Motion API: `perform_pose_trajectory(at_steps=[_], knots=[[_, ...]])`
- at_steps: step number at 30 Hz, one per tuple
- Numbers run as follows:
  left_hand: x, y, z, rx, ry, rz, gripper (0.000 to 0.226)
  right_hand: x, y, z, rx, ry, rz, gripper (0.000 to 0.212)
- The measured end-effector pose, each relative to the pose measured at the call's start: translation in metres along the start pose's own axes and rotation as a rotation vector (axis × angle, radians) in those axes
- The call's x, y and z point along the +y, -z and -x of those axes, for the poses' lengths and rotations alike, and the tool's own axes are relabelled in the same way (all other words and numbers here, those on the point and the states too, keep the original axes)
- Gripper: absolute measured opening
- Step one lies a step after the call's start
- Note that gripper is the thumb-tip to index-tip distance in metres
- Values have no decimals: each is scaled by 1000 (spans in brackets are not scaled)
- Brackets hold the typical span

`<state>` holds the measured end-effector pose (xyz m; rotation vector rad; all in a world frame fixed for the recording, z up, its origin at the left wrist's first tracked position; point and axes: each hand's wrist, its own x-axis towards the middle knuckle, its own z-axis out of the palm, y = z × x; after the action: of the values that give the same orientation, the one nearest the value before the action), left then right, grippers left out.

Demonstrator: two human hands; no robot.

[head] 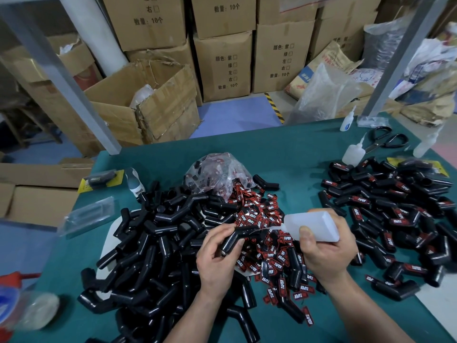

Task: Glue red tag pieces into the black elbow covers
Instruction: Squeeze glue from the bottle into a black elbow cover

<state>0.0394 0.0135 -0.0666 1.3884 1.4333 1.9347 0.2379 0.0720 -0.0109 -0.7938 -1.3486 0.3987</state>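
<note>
My left hand (217, 256) grips one black elbow cover (237, 237) above the green table. My right hand (326, 248) holds a translucent white glue bottle (314, 225) tipped sideways, its thin nozzle touching the upper arm of that cover. Under and behind my hands lies a heap of red tag pieces (259, 214) printed TAPER, spilling from a clear plastic bag (215, 173). A large pile of plain black elbow covers (153, 248) lies to the left. On the right sits a pile of covers with red tags on them (395, 214).
Green table (284, 149) with two spare glue bottles (353, 153) and black scissors (385, 139) at the far right. A grey-handled tool (134, 181) and a yellow carded package (101, 180) lie at the left. Cardboard boxes (222, 65) are stacked behind.
</note>
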Motion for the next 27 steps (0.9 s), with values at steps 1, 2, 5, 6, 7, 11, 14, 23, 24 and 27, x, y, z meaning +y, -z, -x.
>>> perform_pose_trajectory(at_steps=[1, 2, 5, 6, 7, 11, 14, 23, 24, 27], knots=[[-1, 0, 0, 1, 4, 4, 38, 0, 0, 0, -7, 6, 2, 40], [-1, 0, 1, 2, 16, 13, 37, 0, 0, 0, -5, 6, 0, 40], [-2, 0, 1, 6, 12, 6, 33, 1, 3, -3, 24, -2, 5, 41], [-2, 0, 1, 9, -6, -2, 32, 1, 3, -4, 32, -4, 13, 42], [-2, 1, 1, 10, -18, -6, 32, 1, 4, -5, 36, -4, 19, 42], [-4, 1, 1, 10, -17, -8, 28, 0, 4, -5, 28, -8, 18, 43], [-3, 1, 1, 11, -20, -3, 29, -1, 3, -5, 15, 5, 27, 43], [-2, 1, -1, 4, -21, -7, 32, -1, 3, -5, 9, 5, 6, 42], [-2, 1, -2, 6, -21, -6, 33, -1, 3, -5, 7, 6, 10, 42], [-3, 1, -1, 8, -7, -5, 33, -1, 3, -4, 7, -3, 14, 41]])
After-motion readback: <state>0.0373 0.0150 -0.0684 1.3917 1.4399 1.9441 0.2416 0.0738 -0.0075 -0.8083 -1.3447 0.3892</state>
